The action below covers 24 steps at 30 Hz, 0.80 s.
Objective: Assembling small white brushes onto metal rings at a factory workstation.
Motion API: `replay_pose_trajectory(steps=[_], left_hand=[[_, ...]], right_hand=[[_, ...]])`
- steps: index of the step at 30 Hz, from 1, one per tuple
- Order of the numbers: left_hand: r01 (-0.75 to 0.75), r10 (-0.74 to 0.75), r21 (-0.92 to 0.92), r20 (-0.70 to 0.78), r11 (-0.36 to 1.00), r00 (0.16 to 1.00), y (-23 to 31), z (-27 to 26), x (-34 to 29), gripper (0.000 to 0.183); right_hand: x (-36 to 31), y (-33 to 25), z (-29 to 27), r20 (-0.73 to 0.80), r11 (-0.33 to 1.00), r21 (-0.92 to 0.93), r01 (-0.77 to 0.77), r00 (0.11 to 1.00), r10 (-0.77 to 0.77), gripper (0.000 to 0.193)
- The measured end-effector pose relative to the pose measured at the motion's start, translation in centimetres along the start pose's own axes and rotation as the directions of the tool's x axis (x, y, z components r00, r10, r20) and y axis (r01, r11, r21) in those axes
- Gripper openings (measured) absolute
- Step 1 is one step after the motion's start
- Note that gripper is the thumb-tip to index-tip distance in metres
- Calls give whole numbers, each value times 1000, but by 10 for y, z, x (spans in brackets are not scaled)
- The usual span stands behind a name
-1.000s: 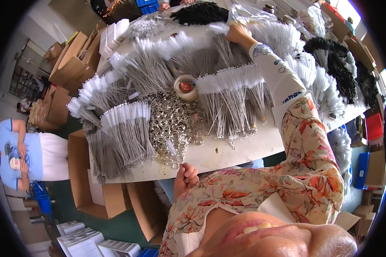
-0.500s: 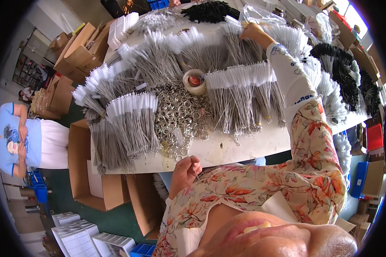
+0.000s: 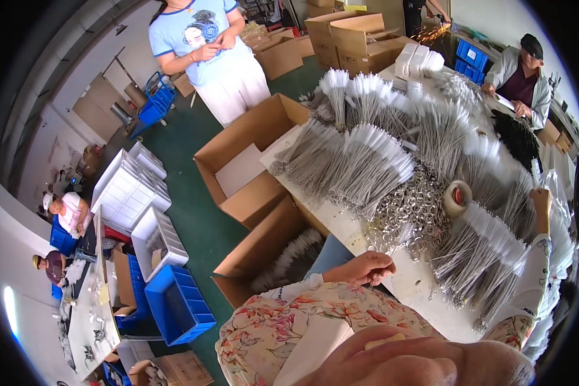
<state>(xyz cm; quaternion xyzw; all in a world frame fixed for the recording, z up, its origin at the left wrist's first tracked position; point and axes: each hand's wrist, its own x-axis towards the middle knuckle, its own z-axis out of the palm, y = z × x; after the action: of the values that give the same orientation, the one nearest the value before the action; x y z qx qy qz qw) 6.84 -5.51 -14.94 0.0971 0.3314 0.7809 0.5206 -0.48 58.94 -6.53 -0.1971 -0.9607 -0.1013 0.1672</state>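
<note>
My left hand (image 3: 371, 267) is by the near edge of the white table (image 3: 424, 283), its fingertips pinched together. A thin wire-like line shows at the fingertips, but what they hold is too small to make out. Just beyond lies a heap of shiny metal rings (image 3: 408, 215). At the far right my right hand (image 3: 542, 201) reaches among the thin wire brushes with white bristles, fingers closed and partly hidden. A white-bristled brush (image 3: 535, 170) stands up beside it; whether it is held is unclear. Bundled wire brushes (image 3: 482, 257) lie between my right arm and the rings.
A white roll (image 3: 457, 197) sits beside the rings. More brush bundles (image 3: 373, 161) cover the table's left side. Open cardboard boxes (image 3: 238, 174) stand against its left edge. A person in a blue shirt (image 3: 206, 45) stands beyond them; another person (image 3: 524, 83) sits across the table.
The whole view has swung left, showing more floor, crates and people. My left hand stays pinched by the table edge; my right arm is still stretched toward the far brushes.
</note>
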Motion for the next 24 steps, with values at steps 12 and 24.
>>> replay_pose_trajectory(steps=[12, 24], left_hand=[[-276, 322, 616, 38, 738, 946, 70, 39, 25, 29], [-595, 650, 682, 227, 425, 725, 66, 89, 98, 27]], right_hand=[[-15, -74, -190, -165, 134, 980, 150, 980, 108, 29], [-214, -349, -174, 238, -323, 898, -299, 947, -214, 32]])
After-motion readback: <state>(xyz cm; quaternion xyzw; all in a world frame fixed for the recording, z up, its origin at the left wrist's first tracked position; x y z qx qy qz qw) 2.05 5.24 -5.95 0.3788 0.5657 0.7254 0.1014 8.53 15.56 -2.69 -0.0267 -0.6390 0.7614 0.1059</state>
